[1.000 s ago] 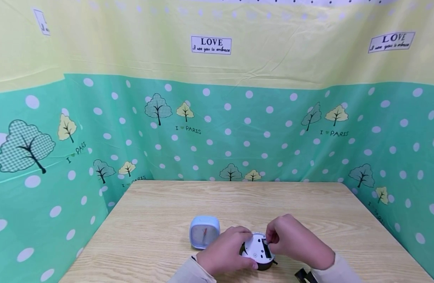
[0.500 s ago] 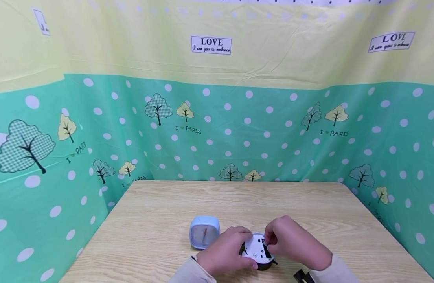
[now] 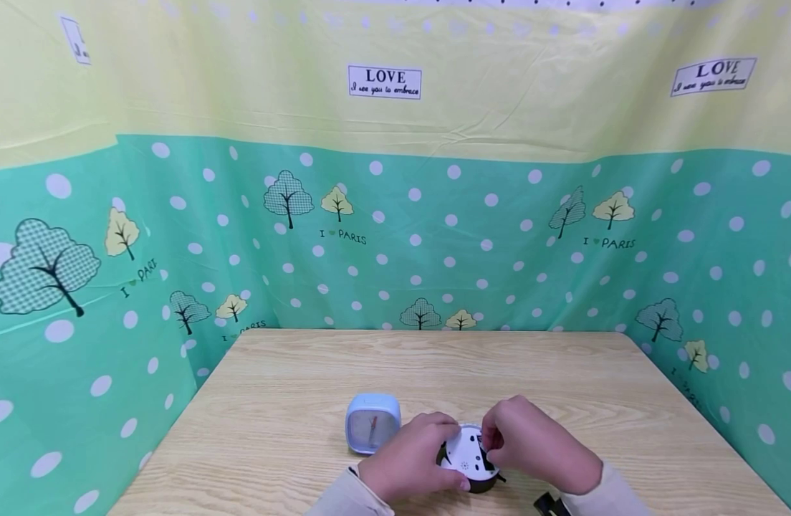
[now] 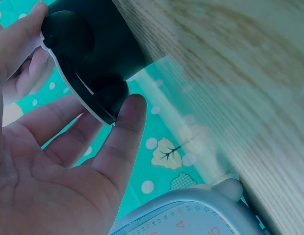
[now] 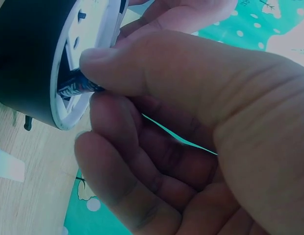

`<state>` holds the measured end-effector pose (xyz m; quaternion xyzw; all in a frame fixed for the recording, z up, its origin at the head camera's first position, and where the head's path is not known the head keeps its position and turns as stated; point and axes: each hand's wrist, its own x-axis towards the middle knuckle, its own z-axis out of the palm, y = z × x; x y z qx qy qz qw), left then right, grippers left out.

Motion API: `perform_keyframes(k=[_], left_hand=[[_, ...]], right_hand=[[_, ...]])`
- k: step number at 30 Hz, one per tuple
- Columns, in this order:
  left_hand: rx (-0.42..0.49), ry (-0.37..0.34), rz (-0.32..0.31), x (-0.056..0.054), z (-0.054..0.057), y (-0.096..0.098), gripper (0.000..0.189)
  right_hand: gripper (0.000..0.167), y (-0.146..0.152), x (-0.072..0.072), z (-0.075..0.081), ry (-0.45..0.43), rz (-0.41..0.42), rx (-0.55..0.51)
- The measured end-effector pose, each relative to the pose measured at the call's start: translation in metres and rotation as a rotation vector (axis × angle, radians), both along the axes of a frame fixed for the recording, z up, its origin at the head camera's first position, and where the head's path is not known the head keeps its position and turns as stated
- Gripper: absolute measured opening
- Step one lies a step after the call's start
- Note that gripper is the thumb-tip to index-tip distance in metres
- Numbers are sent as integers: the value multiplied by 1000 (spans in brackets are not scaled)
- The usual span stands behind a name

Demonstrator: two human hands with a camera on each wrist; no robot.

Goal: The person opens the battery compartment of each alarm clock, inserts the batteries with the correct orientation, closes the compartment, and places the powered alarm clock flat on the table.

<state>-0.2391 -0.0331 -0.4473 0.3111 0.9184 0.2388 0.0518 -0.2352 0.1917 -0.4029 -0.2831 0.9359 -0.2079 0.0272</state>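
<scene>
A round clock (image 3: 463, 455) with a dark body and a white back lies back side up on the table; a dark battery slot shows in its back. My left hand (image 3: 411, 459) grips the clock by its rim, thumb on the near side and fingers round the far side. In the right wrist view my right hand (image 5: 166, 98) pinches a dark battery (image 5: 76, 84) between thumb and forefinger. The battery's far end sits inside the slot; the fingertips cover its near end.
A light blue alarm clock (image 3: 372, 423) stands upright just left of my left hand. Beside my right sleeve a black object (image 3: 550, 504) shows at the lower edge. The wooden table (image 3: 434, 362) ends at a green dotted curtain (image 3: 395, 251).
My right hand has shifted slightly left at the battery slot, still pinching the battery. The left hand, the held clock and the blue alarm clock have stayed in place.
</scene>
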Motion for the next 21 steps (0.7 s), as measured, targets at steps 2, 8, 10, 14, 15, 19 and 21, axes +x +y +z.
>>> perform_keyframes(k=[2,8,10,14,15,19,21], left_hand=[[1,-5,2,0,0,0,71],[2,-10,1,0,1,0,71],[3,-8,-1,0,1,0,71],[2,-4,-2,1,2,0,71],[2,-4,-2,1,1,0,71],[3,-10,-1,0,1,0,71],[4,-14,-1,0,1,0,71]], right_hand=[[28,0,0,-1,9,1,5],[28,-1,1,-1,9,-5,7],[27,-1,1,-1,9,-5,7],[28,-1,1,-1,12,-5,7],[28,-1,1,-1,13,-4,6],[29,-2,1,-1,15,0,3],[29,-2,1,-2,15,2,2]])
